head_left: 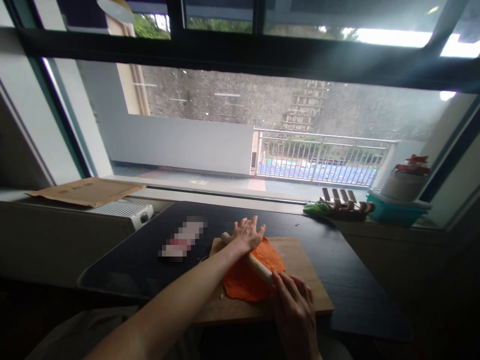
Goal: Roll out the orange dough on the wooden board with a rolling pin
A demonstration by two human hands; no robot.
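Observation:
A pale wooden rolling pin point(259, 269) lies diagonally across a flattened orange sheet of clay or dough point(243, 286). The sheet rests on a wooden board point(294, 247). Palm down on the far part of the pin, my left hand point(247, 235) has its fingers stretched out and spread. The pin's far end sticks out past that hand on the left. At the near end, my right hand point(294, 297) has its fingers bent over the pin; its palm side is hidden.
The board lies on a dark table point(360, 285). A blurred-out flat item point(183, 241) is left of the board. Beyond are a heater point(127, 210) with cardboard point(86, 191), a brown rack point(343, 202), a green cloth point(316, 209) and a teal box point(395, 207) by the window.

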